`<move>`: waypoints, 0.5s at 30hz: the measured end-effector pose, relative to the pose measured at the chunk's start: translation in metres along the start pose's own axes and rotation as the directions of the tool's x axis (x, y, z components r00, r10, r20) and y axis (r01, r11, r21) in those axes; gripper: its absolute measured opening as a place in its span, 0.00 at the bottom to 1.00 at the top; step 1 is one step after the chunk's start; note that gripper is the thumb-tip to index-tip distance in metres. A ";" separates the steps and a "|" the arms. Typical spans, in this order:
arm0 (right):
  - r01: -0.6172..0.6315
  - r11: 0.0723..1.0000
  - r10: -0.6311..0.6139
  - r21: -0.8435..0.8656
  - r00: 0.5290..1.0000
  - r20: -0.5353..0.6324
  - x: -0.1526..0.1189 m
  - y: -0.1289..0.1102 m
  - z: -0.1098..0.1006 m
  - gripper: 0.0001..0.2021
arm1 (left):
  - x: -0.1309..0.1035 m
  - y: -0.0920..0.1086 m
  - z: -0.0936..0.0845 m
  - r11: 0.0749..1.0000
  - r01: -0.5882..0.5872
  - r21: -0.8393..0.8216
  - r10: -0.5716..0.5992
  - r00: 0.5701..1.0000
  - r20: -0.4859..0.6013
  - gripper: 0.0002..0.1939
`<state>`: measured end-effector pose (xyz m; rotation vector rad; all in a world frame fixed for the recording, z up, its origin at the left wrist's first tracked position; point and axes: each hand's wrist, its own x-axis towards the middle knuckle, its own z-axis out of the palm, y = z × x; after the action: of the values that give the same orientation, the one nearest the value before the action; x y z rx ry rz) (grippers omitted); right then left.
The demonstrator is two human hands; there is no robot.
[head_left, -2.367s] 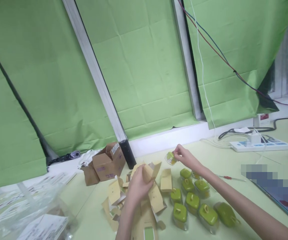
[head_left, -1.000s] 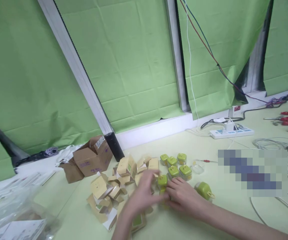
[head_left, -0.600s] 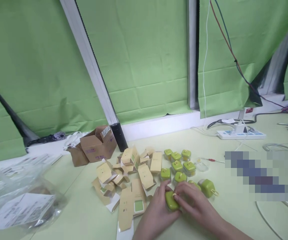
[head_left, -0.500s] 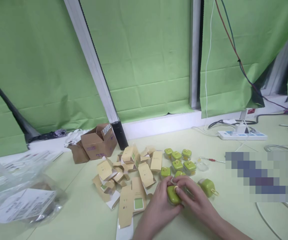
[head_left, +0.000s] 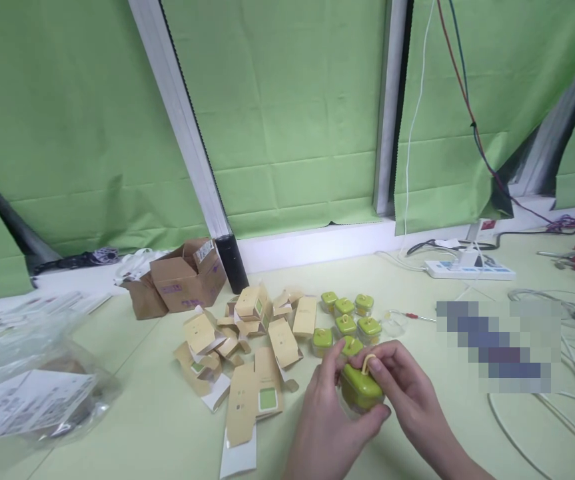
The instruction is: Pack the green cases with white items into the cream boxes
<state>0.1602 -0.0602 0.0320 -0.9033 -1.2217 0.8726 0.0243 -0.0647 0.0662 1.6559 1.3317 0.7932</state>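
My left hand (head_left: 328,407) wraps round a small clear container with a green lid (head_left: 362,387), low in the middle of the head view. My right hand (head_left: 407,387) is closed at the lid, its thumb and fingers pinching the pale yellow loop on top. The container's lower part is mostly hidden by my fingers. Just beyond my hands stand several similar green-lidded containers (head_left: 346,325) in a loose group, each with a loop on its lid.
Opened small cardboard boxes (head_left: 283,341) lie heaped to the left. Behind them are a brown carton (head_left: 187,277) and a black cylinder (head_left: 232,264). A plastic bag with papers (head_left: 42,400) lies far left. Right, a power strip (head_left: 470,269), loose cables (head_left: 512,427) and a blurred-out patch.
The loop on the held lid now stands up between my right fingers. A tilted green-lidded container beside my right hand no longer shows. The view has shifted slightly.
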 end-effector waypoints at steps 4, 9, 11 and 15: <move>0.121 0.991 -0.134 -0.058 0.917 -0.375 0.022 -0.007 -0.041 0.09 | -0.002 -0.017 0.008 0.998 0.069 -0.013 -0.069 0.996 -0.051 0.37; 0.008 0.932 -0.084 -0.363 0.977 -0.194 0.051 0.001 -0.104 0.11 | 0.016 -0.041 0.011 0.995 0.000 0.100 0.011 0.995 -0.102 0.31; -0.038 0.864 -0.011 -0.503 0.995 -0.095 0.053 0.015 -0.123 0.13 | 0.024 -0.047 0.010 0.983 0.001 0.182 0.008 0.999 -0.050 0.31; -0.047 0.733 0.113 -0.678 0.992 0.054 0.047 0.046 -0.147 0.15 | 0.036 -0.053 0.009 0.918 -0.068 0.390 0.072 0.997 0.004 0.31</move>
<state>0.3088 -0.0134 -0.0092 -1.5251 -1.6345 0.5216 0.0177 -0.0280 0.0132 2.0211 1.5178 0.6011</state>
